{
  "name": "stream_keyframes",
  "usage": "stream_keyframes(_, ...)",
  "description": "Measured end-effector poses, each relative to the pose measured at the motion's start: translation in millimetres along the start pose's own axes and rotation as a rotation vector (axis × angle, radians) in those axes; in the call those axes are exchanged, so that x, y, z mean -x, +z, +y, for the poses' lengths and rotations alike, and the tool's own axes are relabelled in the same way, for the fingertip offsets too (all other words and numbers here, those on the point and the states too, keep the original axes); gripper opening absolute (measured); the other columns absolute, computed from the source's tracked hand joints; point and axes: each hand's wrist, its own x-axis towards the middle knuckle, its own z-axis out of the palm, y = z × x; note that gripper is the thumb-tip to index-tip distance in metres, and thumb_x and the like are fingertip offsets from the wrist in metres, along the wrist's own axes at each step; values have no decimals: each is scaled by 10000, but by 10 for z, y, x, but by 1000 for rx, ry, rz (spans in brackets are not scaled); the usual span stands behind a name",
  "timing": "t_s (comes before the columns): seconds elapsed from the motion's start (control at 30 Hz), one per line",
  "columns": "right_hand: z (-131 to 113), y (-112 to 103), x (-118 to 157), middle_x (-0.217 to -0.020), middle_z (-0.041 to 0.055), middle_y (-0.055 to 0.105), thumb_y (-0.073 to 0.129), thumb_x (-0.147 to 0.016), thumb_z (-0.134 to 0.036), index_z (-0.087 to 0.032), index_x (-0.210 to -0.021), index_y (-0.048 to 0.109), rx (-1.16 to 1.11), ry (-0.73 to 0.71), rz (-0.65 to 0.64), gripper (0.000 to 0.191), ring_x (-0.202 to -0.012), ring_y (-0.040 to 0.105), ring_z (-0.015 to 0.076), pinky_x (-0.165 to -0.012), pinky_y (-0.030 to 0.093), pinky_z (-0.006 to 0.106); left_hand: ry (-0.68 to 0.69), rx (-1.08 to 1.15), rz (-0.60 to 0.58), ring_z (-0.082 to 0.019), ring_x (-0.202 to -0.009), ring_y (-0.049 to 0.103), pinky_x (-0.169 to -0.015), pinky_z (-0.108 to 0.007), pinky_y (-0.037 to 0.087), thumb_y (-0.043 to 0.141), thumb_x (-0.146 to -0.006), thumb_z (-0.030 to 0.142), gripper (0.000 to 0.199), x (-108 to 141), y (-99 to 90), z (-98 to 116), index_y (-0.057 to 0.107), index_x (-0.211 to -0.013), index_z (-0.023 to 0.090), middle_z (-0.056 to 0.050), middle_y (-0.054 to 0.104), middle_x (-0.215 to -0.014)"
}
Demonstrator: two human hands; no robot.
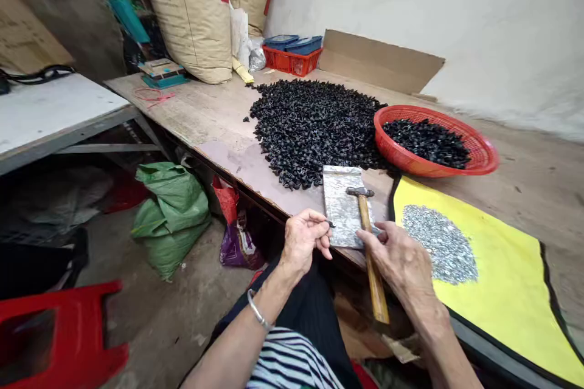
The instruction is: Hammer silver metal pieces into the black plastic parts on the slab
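Observation:
My left hand (303, 240) pinches a small dark piece (329, 224) between thumb and fingers, just left of a scuffed steel plate (340, 206). My right hand (396, 258) rests over the handle of a wooden-handled hammer (375, 285), whose metal head lies on the plate. Its fingertips reach the plate's right edge, and anything between them is too small to tell. Behind the plate spreads a large heap of black plastic pieces (310, 134). A red plastic basket (483, 158) holds more of them. To the right, a grey heap of tiny metal bits (438, 243) lies on a yellow mat (502, 279).
The heaps lie on a worn wooden table (219, 115). Tall paper sacks (191, 12) and a red crate (292, 61) stand at its back. A green sack (171, 219) sits on the floor left of it, beside a white table (55, 109) and a red stool (59, 334).

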Motion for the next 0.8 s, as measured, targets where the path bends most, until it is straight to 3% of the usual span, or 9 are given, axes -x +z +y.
stream_keyframes(0.2, -94, -21, -98, -635, 54, 582, 566, -634, -286, -174, -742, 604, -277, 210, -90, 160, -656, 533, 203, -609, 317, 300, 19, -53, 84, -73, -318, 451, -235, -179, 384, 640, -591, 208, 178, -162, -36, -26, 514, -686, 127, 27, 552, -484)
stream_keyframes(0.37, -44, -110, -83, -478, -17, 491, 601, -548, -304, -188, -591, 535, -556, 355, -241, 141, -474, 450, 137, -477, 320, 268, 9, -118, 108, -72, -294, 442, -221, -172, 351, 590, -606, 197, 119, -192, 8, -49, 506, -665, 136, 34, 538, -480)
stream_keyframes(0.53, 35, -140, 64, -532, 8, 538, 582, -579, -327, -189, -603, 457, -1072, 473, -503, 187, -446, 491, 124, -442, 429, 277, -8, -205, 137, -63, -277, 427, -214, -156, 311, 548, -634, 194, 73, -204, 45, -72, 488, -641, 153, 47, 520, -485)
stream_keyframes(0.63, 60, -124, 145, -590, -6, 527, 630, -579, -273, -155, -704, 521, -1257, 533, -598, 203, -405, 414, 65, -361, 366, 214, 9, -243, 156, -55, -274, 423, -216, -148, 306, 522, -642, 178, 52, -188, 64, -86, 477, -629, 159, 57, 507, -489)
stream_keyframes(0.73, 53, -103, 245, -532, -71, 429, 668, -616, -300, -170, -753, 517, -1318, 605, -579, 242, -342, 262, 20, -296, 208, 158, 11, -263, 188, -48, -271, 410, -214, -142, 297, 497, -649, 163, 42, -163, 91, -90, 468, -618, 162, 66, 487, -478)
stream_keyframes(0.8, 39, -95, 318, -498, -80, 393, 633, -675, -405, -189, -690, 478, -1179, 540, -462, 266, -337, 269, 32, -297, 209, 168, 16, -270, 207, -45, -264, 397, -209, -139, 285, 485, -655, 157, 52, -149, 108, -91, 461, -608, 163, 69, 476, -467)
